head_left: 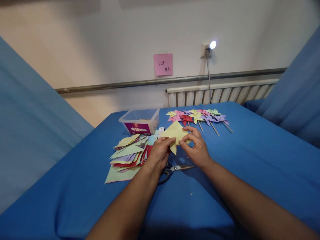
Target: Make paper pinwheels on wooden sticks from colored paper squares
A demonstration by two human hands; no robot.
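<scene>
Both my hands hold one piece of yellow paper (176, 129) above the table, its points sticking out and partly folded. My left hand (161, 150) pinches its lower left side between thumb and fingers. At the right side, my right hand (196, 145) has thumb and forefinger closed on a corner of the paper. Below the hands lies a pair of scissors (176, 168) with dark handles, blades pointing right. Left of my left hand is a stack of coloured paper (127, 156) in green, yellow, purple and red. The fingers hide part of the yellow paper.
A clear plastic box (138, 116) with a purple label stands behind the paper stack. Several coloured paper pinwheels (196, 116) on sticks lie at the back right. Blue cloth (252, 166) covers the table. Behind are a metal rail (130, 83) and a radiator (225, 92); blue curtains (30, 123) hang at the sides.
</scene>
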